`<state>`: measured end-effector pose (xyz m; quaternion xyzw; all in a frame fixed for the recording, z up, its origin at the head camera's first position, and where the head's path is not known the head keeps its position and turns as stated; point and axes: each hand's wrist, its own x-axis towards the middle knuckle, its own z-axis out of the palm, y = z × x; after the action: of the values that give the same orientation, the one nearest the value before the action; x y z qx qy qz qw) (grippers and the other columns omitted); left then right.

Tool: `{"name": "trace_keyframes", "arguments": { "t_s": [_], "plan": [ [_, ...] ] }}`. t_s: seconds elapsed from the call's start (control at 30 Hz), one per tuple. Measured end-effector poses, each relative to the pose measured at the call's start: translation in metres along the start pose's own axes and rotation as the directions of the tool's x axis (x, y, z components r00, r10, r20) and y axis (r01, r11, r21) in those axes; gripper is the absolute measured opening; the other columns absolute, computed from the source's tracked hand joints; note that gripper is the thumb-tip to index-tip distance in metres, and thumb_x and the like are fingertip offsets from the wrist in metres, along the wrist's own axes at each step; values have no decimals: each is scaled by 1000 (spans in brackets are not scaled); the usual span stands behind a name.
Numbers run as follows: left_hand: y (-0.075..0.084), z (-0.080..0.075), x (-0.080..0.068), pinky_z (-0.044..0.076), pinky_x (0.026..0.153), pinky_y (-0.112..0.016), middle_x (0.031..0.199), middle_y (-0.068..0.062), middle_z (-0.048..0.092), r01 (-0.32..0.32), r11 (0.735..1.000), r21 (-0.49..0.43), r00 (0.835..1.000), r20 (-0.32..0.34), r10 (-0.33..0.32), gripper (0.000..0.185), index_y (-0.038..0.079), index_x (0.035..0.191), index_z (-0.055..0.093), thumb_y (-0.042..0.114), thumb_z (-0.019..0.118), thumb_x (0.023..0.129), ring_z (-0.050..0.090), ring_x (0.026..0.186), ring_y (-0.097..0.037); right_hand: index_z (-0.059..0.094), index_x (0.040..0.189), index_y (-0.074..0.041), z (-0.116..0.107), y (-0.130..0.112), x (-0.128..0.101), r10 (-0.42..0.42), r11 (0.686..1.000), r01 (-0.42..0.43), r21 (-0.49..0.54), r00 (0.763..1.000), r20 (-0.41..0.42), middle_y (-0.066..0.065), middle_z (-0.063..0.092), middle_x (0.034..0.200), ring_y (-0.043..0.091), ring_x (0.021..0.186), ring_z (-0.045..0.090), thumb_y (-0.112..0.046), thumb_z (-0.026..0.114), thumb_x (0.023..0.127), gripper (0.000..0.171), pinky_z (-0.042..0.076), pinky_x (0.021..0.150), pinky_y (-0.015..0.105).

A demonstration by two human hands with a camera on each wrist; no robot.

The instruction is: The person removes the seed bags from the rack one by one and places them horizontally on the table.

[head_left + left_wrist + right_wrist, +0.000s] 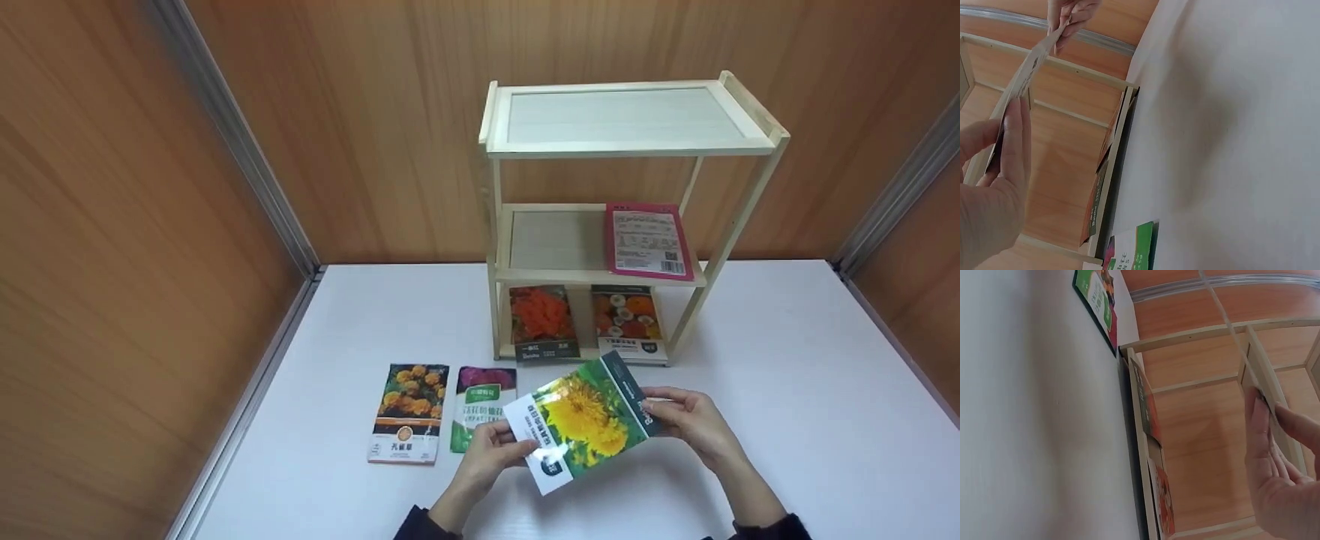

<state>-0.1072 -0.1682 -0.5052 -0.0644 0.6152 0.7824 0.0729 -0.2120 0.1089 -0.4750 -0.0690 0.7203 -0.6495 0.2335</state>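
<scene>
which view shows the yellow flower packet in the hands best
The head view: the yellow flower packet faces the camera, front print readable, pinched by the left hand and right hand. The left wrist view shows only its thin edge; the right wrist view shows barely a sliver.

A three-tier shelf rack [628, 142] stands on the table [787, 360], toward the back, near the wall. On its middle tier, to the right, lies one packet [647, 240]; on the bottom tier two packets [541, 321] [627, 321] lean side by side. In front of the rack, above the table, a seed packet [581, 422] is held between the left hand [487, 448] at its left end and the right hand [694, 421] at its right end. Left of that, two more packets [408, 422] [482, 403] lie flat on the table, next to each other.
</scene>
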Motion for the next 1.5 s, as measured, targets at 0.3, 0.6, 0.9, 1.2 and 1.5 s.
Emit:
{"name": "trace_keyframes", "arguments": {
  "t_s": [0.3, 0.6, 0.9, 1.2, 1.5],
  "plan": [
    [8, -9, 1, 52, 68, -33, 97, -21, 63, 0, 999, 46, 999, 45, -2, 32, -9, 108, 55, -1, 62, 77, 63, 83, -27, 50, 112, 16, 1, 2, -1, -28, 997, 34, -66, 995, 98, 11, 65, 86, 19, 71, 63, -17, 61, 84, 45, 52, 64, 30],
    [12, 3, 12, 52, 68, -30, 98, -14, 64, 22, 996, -83, 989, -142, -34, 42, -5, 116, 53, 17, 63, 82, 63, 83, -22, 54, 107, 13, 16, 4, 2, -41, 999, 42, 5, 996, -85, 11, 66, 83, 20, 72, 63, -11, 62, 82, 35, 52, 65, 32],
    [-9, 51, 27, 48, 80, -36, 102, -14, 59, -234, 899, -370, 913, -401, 72, 50, -9, 119, 46, 14, 66, 79, 59, 90, -22, 52, 112, 8, 47, 10, 9, 43, 975, 25, 220, 953, -301, 9, 66, 88, 18, 76, 63, -10, 62, 83, 36, 51, 66, 27],
    [-18, 82, 36, 46, 83, -34, 107, -16, 57, -320, 852, -413, 870, -483, 93, 47, -11, 120, 44, 11, 62, 82, 57, 95, -22, 53, 111, 6, 82, 20, 15, 66, 944, 67, 324, 921, -385, 9, 65, 92, 16, 80, 63, -14, 61, 84, 34, 51, 68, 27],
    [-24, 81, 37, 49, 77, -37, 96, -16, 61, -334, 879, -341, 825, -557, 97, 37, -12, 114, 49, 6, 60, 83, 60, 86, -22, 52, 112, 6, 92, 27, 15, 42, 946, 86, 314, 925, -379, 11, 65, 93, 17, 80, 63, -14, 60, 85, 35, 51, 68, 27]
  ]
}}
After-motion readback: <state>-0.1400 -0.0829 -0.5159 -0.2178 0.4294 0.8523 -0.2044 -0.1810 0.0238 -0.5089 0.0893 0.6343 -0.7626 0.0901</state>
